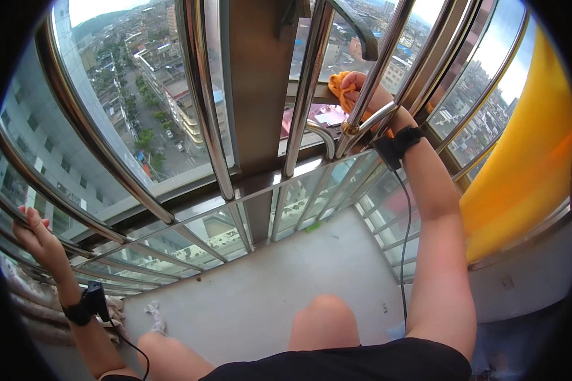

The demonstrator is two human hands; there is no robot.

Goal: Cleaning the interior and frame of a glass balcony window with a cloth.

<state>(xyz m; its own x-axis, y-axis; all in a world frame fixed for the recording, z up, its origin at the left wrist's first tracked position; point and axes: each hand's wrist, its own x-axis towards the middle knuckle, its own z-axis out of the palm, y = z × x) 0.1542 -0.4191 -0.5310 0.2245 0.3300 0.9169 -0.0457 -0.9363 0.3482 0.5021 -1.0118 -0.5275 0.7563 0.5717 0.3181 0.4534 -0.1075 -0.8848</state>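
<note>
Out through the metal bars at the upper right reaches my right hand [368, 91], with an orange cloth [339, 85] bunched in its fingers. The cloth is against the window frame [318, 91] beyond the bars. My right forearm passes beside a bar with a round brass-coloured joint [350, 127]. At the far left, my left hand [42, 240] is closed around a shiny metal bar [8, 208] of the window guard. A black strapped device with a cable sits on each wrist.
A dark window handle [357, 28] hangs above the cloth. Yellow fabric [519, 162] drapes at the right, and a patterned curtain [38, 305] bunches at the lower left. Below the bars lies a pale ledge [248, 290] with a crumpled white scrap [156, 318]. Glass panels line it; streets lie far below.
</note>
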